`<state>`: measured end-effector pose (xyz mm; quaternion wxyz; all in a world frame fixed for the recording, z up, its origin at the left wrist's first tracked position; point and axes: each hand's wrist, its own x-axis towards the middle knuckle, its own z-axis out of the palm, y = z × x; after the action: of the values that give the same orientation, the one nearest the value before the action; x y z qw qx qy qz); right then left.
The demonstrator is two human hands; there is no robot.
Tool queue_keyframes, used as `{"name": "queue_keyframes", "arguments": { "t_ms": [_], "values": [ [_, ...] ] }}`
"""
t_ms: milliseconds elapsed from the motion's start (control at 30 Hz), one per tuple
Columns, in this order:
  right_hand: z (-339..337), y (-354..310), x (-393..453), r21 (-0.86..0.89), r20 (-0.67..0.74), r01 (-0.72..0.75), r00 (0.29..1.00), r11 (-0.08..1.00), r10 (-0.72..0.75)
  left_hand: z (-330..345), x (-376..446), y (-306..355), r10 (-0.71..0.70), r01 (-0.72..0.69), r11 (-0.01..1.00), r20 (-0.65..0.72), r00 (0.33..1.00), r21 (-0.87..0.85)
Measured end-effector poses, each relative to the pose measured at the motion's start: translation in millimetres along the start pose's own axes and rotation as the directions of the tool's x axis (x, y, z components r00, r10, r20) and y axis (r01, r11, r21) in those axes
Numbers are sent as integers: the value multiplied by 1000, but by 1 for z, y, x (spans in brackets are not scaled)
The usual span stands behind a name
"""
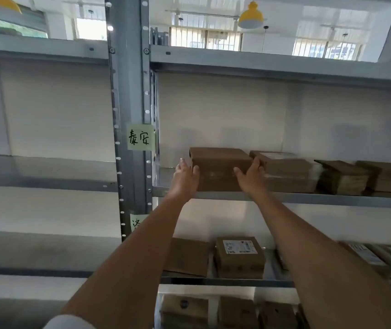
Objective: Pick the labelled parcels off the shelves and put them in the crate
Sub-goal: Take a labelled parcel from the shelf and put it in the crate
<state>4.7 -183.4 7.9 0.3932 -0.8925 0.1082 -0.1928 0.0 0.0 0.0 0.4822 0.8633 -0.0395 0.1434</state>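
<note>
Item: brown parcel [218,168], shelf [284,198] front edge. Left hand [186,178] at 9 o'clock, right hand [251,173] at 3 o'clock; fingers seemingly clasp opposite sides, balancing the lift.

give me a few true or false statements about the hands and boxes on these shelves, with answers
1. Both hands, left hand and right hand, are on one brown box. True.
2. That box sits on the lowest shelf. False: it sits on the middle shelf, with more shelves of boxes below.
3. A green note is stuck on the metal post left of the box. True.
4. The box stands alone on its shelf. False: a wrapped box sits right beside it, with more further right.
5. A box with a white label lies on the shelf below. True.
</note>
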Motion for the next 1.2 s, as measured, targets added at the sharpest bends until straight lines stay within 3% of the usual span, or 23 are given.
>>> {"name": "queue_keyframes", "arguments": {
  "t_ms": [133,300,367,533,633,767,900,1100,1200],
  "values": [
    [1,5,11,129,92,-108,991,986,96,7,12,7,-232,243,945,76,970,-217],
    [3,16,17,208,110,-119,989,971,98,21,11,14,-331,374,856,178,927,-357],
    [1,20,21,220,103,-75,993,973,53,25,11,15,-322,357,841,154,934,-406],
    [-7,13,24,347,-194,229,966,909,-169,15,19,22,-210,94,787,-122,970,-609],
    [-10,-7,24,577,-228,176,972,797,-50,8,23,30,-237,24,684,-190,953,-729],
    [-8,-18,31,543,-263,186,964,819,-45,4,25,37,-242,40,745,-213,947,-666],
    [-1,-9,31,521,-190,163,979,838,-72,1,25,31,-224,52,769,-191,956,-637],
    [5,1,30,552,-45,48,999,832,-28,0,20,11,-214,225,776,89,973,-589],
    [3,0,33,618,40,-36,999,786,14,-5,26,5,-232,242,725,103,967,-645]
  ]
}}
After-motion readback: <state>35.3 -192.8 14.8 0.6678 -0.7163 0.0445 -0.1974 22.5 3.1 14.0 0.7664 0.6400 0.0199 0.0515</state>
